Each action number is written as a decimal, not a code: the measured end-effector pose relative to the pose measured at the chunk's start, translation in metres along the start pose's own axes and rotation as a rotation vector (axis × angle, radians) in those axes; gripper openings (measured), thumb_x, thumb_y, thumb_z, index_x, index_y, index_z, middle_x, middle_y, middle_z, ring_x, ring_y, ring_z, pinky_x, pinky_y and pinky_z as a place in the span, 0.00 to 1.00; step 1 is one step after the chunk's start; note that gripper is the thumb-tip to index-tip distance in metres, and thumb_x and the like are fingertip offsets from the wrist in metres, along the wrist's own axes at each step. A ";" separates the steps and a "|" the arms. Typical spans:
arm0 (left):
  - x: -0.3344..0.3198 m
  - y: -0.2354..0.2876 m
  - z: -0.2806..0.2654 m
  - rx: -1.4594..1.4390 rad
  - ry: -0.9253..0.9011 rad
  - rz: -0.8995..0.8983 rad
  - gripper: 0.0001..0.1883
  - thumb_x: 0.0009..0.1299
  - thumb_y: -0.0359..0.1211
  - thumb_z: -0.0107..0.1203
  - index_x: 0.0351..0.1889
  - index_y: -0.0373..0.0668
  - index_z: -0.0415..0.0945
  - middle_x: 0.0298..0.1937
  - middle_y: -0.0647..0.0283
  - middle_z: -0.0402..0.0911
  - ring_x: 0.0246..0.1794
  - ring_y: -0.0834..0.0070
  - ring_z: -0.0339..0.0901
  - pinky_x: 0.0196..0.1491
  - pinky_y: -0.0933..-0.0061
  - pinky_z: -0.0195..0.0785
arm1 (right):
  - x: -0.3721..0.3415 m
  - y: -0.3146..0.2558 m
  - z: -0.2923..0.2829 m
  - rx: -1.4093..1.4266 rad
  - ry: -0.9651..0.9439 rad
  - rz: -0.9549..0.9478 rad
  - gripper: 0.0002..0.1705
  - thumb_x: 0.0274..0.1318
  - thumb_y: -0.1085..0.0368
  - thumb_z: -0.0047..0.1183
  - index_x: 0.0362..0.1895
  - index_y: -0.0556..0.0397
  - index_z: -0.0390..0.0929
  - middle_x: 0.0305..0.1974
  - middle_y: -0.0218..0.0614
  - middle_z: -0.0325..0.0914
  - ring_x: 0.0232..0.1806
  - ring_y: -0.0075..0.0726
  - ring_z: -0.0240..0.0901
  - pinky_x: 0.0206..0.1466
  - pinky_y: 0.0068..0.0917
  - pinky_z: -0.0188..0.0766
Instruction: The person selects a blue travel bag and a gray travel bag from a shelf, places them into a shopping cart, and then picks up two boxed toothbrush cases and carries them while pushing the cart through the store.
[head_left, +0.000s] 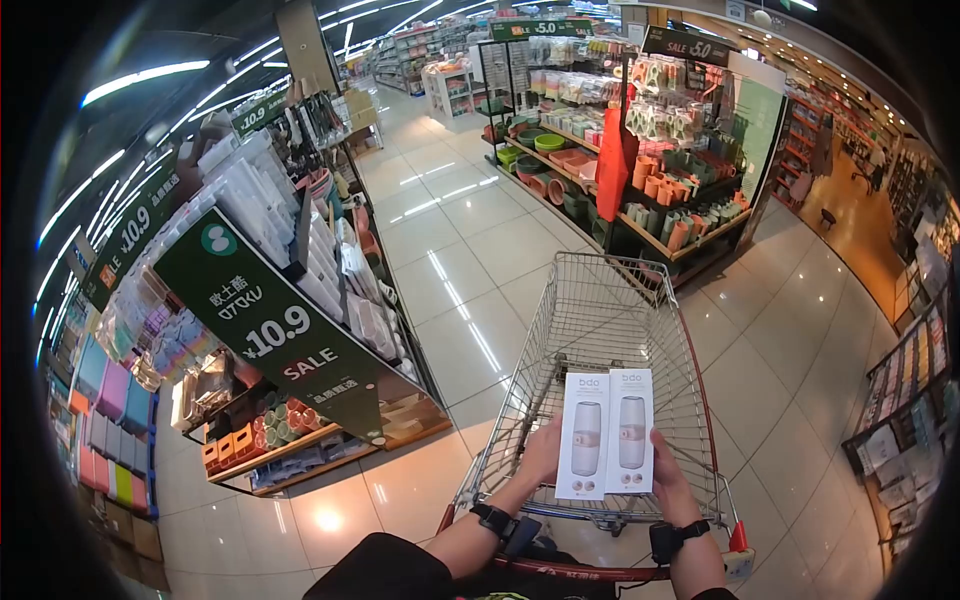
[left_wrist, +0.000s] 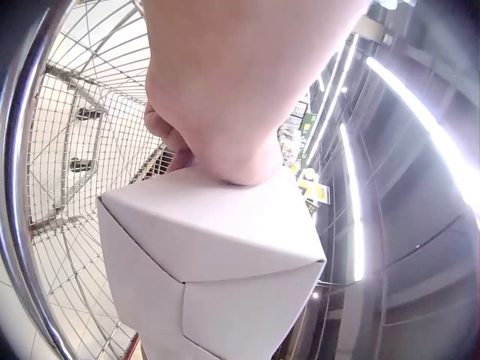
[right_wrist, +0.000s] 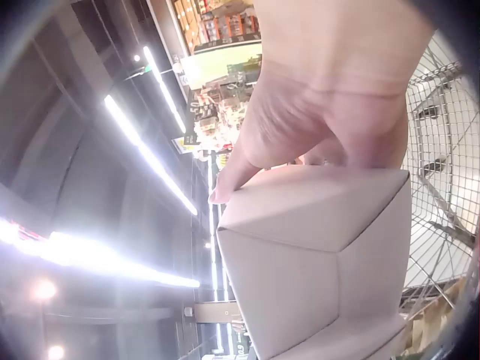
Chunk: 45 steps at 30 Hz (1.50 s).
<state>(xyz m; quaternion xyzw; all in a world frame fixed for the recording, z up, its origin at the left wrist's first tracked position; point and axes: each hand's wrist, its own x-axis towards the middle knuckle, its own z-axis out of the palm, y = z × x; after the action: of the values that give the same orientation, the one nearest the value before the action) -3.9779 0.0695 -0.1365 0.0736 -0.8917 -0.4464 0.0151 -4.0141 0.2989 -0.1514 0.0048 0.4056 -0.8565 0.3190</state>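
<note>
Head view: your hands are holding two white boxes in front of a shopping cart

You are gripping the left white box by its outer side with your left hand, and your right hand is gripping the right white box by its outer side, the thumb showing along the edge. Both boxes are standing side by side just right of the lower center of the frame, their inner edges meeting and their printed fronts facing you. Each front is showing "bdo" above a pale bottle picture, and the right box is sitting slightly higher in the frame.

Left wrist view is showing the plain end of a box filling the lower middle, with your curled fingers showing above it. Right wrist view is showing another plain end in the lower middle, your thumb reaching down at its upper left corner.

Back in the head view, the dark red cart handle is crossing the bottom. A green sale sign is slanting across the left, and display shelves are standing at the upper right.
</note>
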 end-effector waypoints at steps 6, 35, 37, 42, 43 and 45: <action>0.045 -0.005 -0.004 -0.124 0.097 -0.013 0.32 0.75 0.48 0.24 0.36 0.30 0.73 0.34 0.38 0.76 0.37 0.42 0.72 0.43 0.50 0.62 | 0.050 -0.032 0.012 -0.032 -0.044 -0.005 0.39 0.60 0.39 0.44 0.63 0.58 0.60 0.56 0.43 0.70 0.53 0.40 0.71 0.56 0.37 0.69; 0.320 -0.040 -0.032 0.009 0.413 0.020 0.23 0.64 0.42 0.47 0.53 0.39 0.63 0.31 0.41 0.78 0.33 0.42 0.75 0.34 0.49 0.68 | 0.354 -0.172 0.032 -0.066 -0.262 0.150 0.23 0.62 0.57 0.43 0.57 0.54 0.59 0.49 0.40 0.70 0.47 0.37 0.73 0.46 0.34 0.76; 0.334 -0.031 -0.040 -0.037 0.443 0.011 0.22 0.64 0.41 0.47 0.51 0.38 0.64 0.30 0.41 0.77 0.33 0.42 0.74 0.35 0.48 0.67 | 0.371 -0.180 0.033 -0.096 -0.257 0.190 0.25 0.61 0.54 0.43 0.57 0.55 0.59 0.49 0.41 0.70 0.47 0.39 0.74 0.45 0.35 0.77; 0.374 -0.023 -0.051 0.019 0.469 -0.003 0.20 0.66 0.42 0.45 0.49 0.38 0.65 0.31 0.41 0.77 0.35 0.43 0.74 0.37 0.48 0.68 | 0.402 -0.208 0.051 -0.077 -0.294 0.223 0.30 0.60 0.51 0.42 0.60 0.58 0.59 0.51 0.45 0.70 0.47 0.41 0.74 0.46 0.37 0.77; 0.381 -0.019 -0.055 0.032 0.474 -0.002 0.20 0.66 0.42 0.45 0.48 0.38 0.65 0.31 0.41 0.77 0.35 0.43 0.74 0.37 0.49 0.68 | 0.408 -0.213 0.054 -0.071 -0.286 0.245 0.31 0.60 0.50 0.41 0.60 0.59 0.59 0.52 0.45 0.70 0.48 0.42 0.74 0.46 0.37 0.76; 0.397 -0.021 -0.058 0.089 0.451 -0.064 0.19 0.66 0.43 0.44 0.48 0.38 0.65 0.33 0.42 0.77 0.35 0.43 0.74 0.37 0.48 0.67 | 0.430 -0.217 0.048 -0.142 -0.321 0.223 0.33 0.60 0.47 0.40 0.60 0.60 0.60 0.52 0.46 0.71 0.48 0.42 0.74 0.48 0.36 0.75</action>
<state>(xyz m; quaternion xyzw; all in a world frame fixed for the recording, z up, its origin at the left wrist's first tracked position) -4.3625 -0.0464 -0.1342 0.2005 -0.8816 -0.3792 0.1968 -4.4638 0.1332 -0.0837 -0.1094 0.4062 -0.7749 0.4717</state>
